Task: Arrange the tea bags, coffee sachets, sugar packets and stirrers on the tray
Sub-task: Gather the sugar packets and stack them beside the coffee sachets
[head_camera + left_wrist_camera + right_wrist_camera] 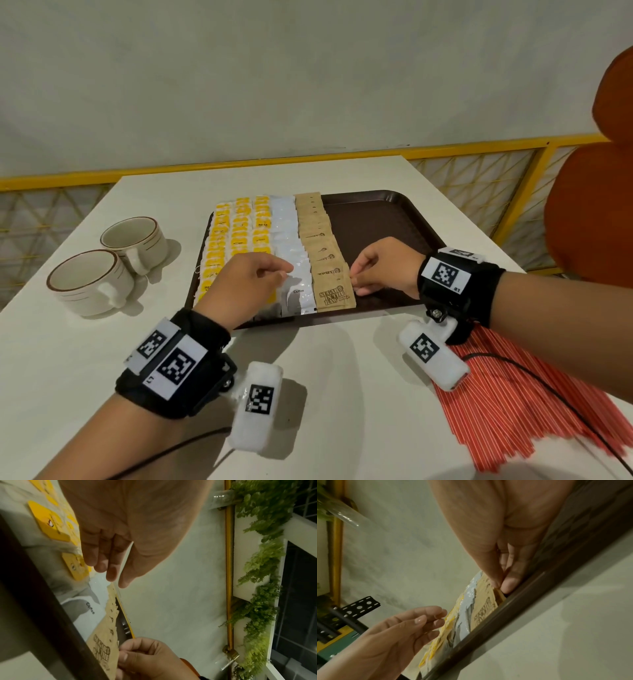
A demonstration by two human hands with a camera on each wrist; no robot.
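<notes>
A brown tray [376,219] holds rows of yellow tea bags [236,233], a column of white coffee sachets [291,246] and a column of brown sugar packets [322,246]. My right hand [354,277] pinches the right edge of a front sugar packet [335,296] between thumb and forefinger, as the right wrist view shows [501,586]. My left hand [284,272] hovers over the front coffee sachet [298,294] with relaxed fingers [111,573] and holds nothing. Red-and-white striped stirrers [513,394] lie on the table at the front right, under my right forearm.
Two white cups [133,240] [85,281] stand on the table left of the tray. The tray's right half is bare. An orange chair [596,205] stands at the right, and a yellow railing [479,145] runs behind the table.
</notes>
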